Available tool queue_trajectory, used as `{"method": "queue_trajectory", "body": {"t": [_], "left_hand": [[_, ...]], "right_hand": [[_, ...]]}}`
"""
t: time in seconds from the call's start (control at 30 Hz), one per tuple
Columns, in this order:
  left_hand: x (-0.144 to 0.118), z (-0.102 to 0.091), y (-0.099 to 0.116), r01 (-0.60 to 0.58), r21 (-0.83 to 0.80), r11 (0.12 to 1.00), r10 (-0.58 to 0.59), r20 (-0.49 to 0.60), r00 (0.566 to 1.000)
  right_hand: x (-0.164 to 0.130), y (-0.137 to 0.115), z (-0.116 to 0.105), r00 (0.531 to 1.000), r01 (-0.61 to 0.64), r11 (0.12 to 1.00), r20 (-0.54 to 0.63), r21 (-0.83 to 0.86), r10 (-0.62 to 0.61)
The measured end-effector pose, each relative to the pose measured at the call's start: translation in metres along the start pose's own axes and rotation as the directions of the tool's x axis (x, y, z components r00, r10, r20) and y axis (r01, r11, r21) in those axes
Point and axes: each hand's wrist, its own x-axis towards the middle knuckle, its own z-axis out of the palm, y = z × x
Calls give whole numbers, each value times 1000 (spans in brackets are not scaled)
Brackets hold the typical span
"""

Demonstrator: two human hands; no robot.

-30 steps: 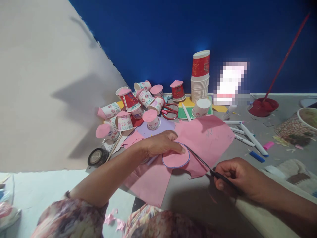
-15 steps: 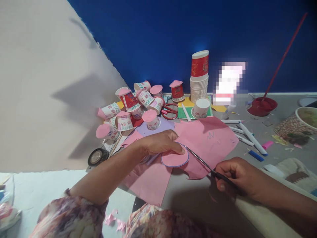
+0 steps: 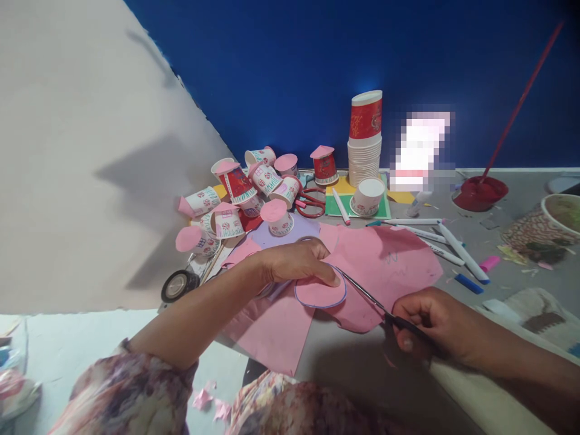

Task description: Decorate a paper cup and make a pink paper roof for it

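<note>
My left hand (image 3: 294, 261) grips a pink paper sheet (image 3: 385, 266) at a circle (image 3: 319, 294) drawn on it in blue pen, thumb pressed on the circle's top edge. My right hand (image 3: 435, 323) holds slim black scissors (image 3: 368, 295) by the handles. Their blades reach up-left and touch the right side of the circle's outline. A second pink sheet (image 3: 272, 329) lies under the first, hanging over the table's front edge.
Behind the paper lie several decorated paper cups (image 3: 235, 193) with pink lids, red-handled scissors (image 3: 310, 204), a stack of cups (image 3: 365, 145), white markers (image 3: 453, 244), a tape roll (image 3: 179, 285) and a red dish (image 3: 480, 192) with a stick. A patterned bowl (image 3: 550, 226) sits far right.
The pink sheet has turned and slid to the right under the scissors, uncovering more of the markers behind it. Both hands stay almost in place.
</note>
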Motion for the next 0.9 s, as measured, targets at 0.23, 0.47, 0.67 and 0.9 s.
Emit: {"method": "queue_trajectory", "body": {"t": [0.23, 0.47, 0.67, 0.9], "left_hand": [[1, -1, 0, 1, 9, 1000, -1, 21, 1000], [5, 0, 1, 16, 26, 1000, -18, 82, 996], [7, 2, 2, 36, 6, 999, -36, 110, 993], [10, -1, 4, 43, 36, 998, -48, 149, 988]], "right_hand": [[-2, -8, 1, 1000, -12, 1000, 14, 24, 12], [-4, -14, 3, 999, 0, 999, 36, 40, -1], [-2, -7, -1, 998, 7, 1000, 56, 9, -8], [-3, -7, -1, 999, 35, 998, 43, -46, -33]]}}
